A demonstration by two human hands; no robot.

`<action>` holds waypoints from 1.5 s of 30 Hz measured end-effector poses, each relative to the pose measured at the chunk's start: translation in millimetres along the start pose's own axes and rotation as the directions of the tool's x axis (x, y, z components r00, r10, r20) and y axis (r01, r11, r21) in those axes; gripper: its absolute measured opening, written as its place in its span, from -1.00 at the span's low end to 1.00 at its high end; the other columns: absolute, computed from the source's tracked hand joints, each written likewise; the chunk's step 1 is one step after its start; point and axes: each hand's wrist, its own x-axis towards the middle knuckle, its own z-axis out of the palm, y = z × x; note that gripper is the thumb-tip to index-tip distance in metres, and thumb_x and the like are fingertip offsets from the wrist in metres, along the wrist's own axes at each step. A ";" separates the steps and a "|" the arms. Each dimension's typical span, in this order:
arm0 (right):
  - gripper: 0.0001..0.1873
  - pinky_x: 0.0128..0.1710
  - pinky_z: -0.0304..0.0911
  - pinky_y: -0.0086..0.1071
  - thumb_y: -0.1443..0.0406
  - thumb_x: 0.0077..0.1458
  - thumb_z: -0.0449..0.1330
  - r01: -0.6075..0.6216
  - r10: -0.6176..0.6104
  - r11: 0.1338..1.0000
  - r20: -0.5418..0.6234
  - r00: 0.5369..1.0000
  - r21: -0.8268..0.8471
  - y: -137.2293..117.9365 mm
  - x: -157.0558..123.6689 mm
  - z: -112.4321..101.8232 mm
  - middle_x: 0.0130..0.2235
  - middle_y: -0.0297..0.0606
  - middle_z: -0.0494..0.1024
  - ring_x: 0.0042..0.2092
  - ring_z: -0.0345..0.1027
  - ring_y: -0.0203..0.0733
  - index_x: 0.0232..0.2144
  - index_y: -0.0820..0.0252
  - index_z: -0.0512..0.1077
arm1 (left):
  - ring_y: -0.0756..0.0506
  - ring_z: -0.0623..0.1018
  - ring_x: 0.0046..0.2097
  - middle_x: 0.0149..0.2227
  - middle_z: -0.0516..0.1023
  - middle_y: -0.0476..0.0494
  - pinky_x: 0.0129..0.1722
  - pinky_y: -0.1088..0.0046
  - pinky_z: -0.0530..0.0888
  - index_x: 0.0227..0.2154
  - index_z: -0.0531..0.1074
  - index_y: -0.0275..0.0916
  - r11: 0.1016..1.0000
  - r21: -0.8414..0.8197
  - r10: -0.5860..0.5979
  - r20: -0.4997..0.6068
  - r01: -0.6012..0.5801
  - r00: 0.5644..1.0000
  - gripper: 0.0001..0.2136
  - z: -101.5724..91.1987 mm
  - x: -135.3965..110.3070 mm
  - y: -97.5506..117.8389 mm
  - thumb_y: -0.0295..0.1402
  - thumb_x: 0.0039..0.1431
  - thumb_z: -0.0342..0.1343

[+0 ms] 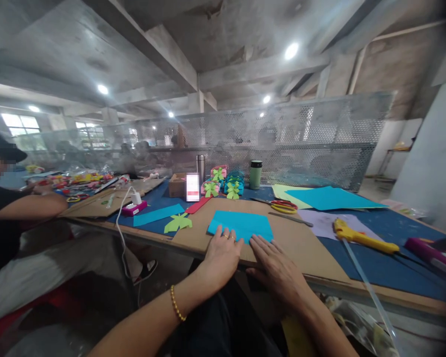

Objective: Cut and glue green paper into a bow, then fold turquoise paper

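Note:
A bright blue sheet of craft material lies flat on a piece of brown cardboard in front of me. Whether it is paper, felt or foam I cannot tell. My left hand rests palm down along its near left edge, fingers stretched out. Along the near right edge lies my right hand, also flat, with fingers extended. Neither hand grips anything. Left of the sheet are a blue strip, a green leaf-shaped cutout and a red strip.
Scissors, a metal blade-like tool and a yellow glue gun lie to the right. Behind stand a green tumbler, a steel flask and small bow-topped pieces. Another person sits at the left.

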 end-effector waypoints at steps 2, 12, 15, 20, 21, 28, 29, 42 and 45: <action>-0.35 0.25 0.18 0.12 0.25 0.17 0.23 -0.011 0.011 1.000 0.009 1.000 0.011 -1.8 0.6 -1.6 0.29 0.08 0.32 0.31 0.19 0.14 0.28 0.25 0.26 | -0.33 0.41 0.19 0.15 0.45 -0.42 0.22 -0.04 0.18 0.13 0.40 -0.25 0.999 0.015 -0.035 -0.019 0.035 0.999 -0.64 1.4 -5.6 -7.2 -0.45 0.35 -0.10; -0.36 0.26 0.15 0.07 0.21 0.19 0.22 -0.037 0.037 0.999 0.028 0.999 -0.015 -9.0 2.7 -11.2 0.31 0.06 0.30 0.32 0.18 0.11 0.27 0.27 0.25 | -0.29 0.47 0.06 -0.08 0.58 -0.33 0.13 0.00 0.21 0.04 0.47 -0.23 0.973 0.144 -0.183 0.005 0.181 0.983 -0.67 6.6 -36.9 -55.2 -0.50 0.32 -0.08; -0.34 0.27 0.14 0.07 0.21 0.19 0.24 -0.037 0.038 0.999 0.045 0.998 -0.012 -11.5 3.3 -14.5 0.30 0.09 0.30 0.32 0.17 0.12 0.27 0.32 0.25 | -0.30 0.48 0.02 -0.11 0.59 -0.33 0.12 0.00 0.21 -0.02 0.51 -0.25 0.972 0.148 -0.191 0.027 0.185 0.981 -0.69 2.1 -33.5 -52.3 -0.51 0.31 -0.07; -0.34 0.27 0.14 0.11 0.22 0.18 0.27 -0.065 0.063 0.997 0.061 0.996 0.036 -15.2 4.5 -19.9 0.31 0.08 0.29 0.32 0.16 0.13 0.28 0.27 0.26 | -0.31 0.50 -0.05 -0.17 0.61 -0.39 0.08 0.01 0.21 -0.22 0.58 -0.36 0.957 0.213 -0.208 0.025 0.198 0.978 -0.73 -0.6 -25.0 -41.1 -0.56 0.25 -0.05; -0.33 0.27 0.13 0.12 0.22 0.17 0.28 -0.070 0.067 0.997 0.072 0.995 0.041 -16.1 5.0 -21.4 0.31 0.09 0.28 0.33 0.16 0.14 0.28 0.28 0.27 | -0.31 0.49 -0.06 -0.20 0.61 -0.39 0.07 0.01 0.21 -0.25 0.59 -0.35 0.957 0.215 -0.205 0.024 0.195 0.978 -0.73 -0.2 -25.7 -41.5 -0.57 0.24 -0.05; -0.32 0.29 0.10 0.13 0.23 0.15 0.30 -0.084 0.078 0.995 0.105 0.991 0.055 -20.7 6.9 -30.3 0.31 0.11 0.27 0.33 0.15 0.16 0.27 0.29 0.26 | -0.32 0.49 -0.10 -0.27 0.60 -0.38 0.01 0.01 0.23 -0.31 0.58 -0.34 0.961 0.188 -0.207 0.008 0.202 0.978 -0.71 -5.2 -29.1 -48.5 -0.61 0.22 -0.07; -0.32 0.28 0.10 0.14 0.23 0.16 0.30 -0.083 0.077 0.995 0.098 0.992 0.058 -20.8 6.7 -30.5 0.31 0.10 0.28 0.33 0.15 0.16 0.27 0.28 0.26 | -0.31 0.49 -0.09 -0.22 0.59 -0.38 0.02 0.01 0.24 -0.29 0.58 -0.33 0.964 0.176 -0.200 -0.004 0.197 0.980 -0.71 -6.7 -24.6 -45.4 -0.59 0.23 -0.07; -0.26 0.30 0.10 0.08 0.21 0.11 0.34 -0.104 0.101 0.994 0.096 0.990 0.035 -22.1 5.5 -26.1 0.31 0.11 0.28 0.33 0.15 0.14 0.27 0.36 0.26 | -0.28 0.37 0.21 0.24 0.33 -0.41 0.15 0.14 0.31 0.07 0.41 -0.33 0.974 -0.192 -0.172 -0.267 0.123 0.948 -0.67 -14.9 11.4 -7.3 -0.37 0.40 -0.15; -0.28 0.28 0.11 0.10 0.21 0.11 0.33 -0.095 0.091 0.994 0.074 0.993 0.055 -22.1 5.3 -24.5 0.30 0.09 0.31 0.32 0.17 0.14 0.26 0.30 0.27 | -0.27 0.35 0.27 0.26 0.35 -0.38 0.18 0.13 0.32 0.16 0.36 -0.30 0.974 -0.221 -0.052 -0.054 0.039 0.997 -0.56 14.9 9.9 -11.5 -0.15 0.42 -0.16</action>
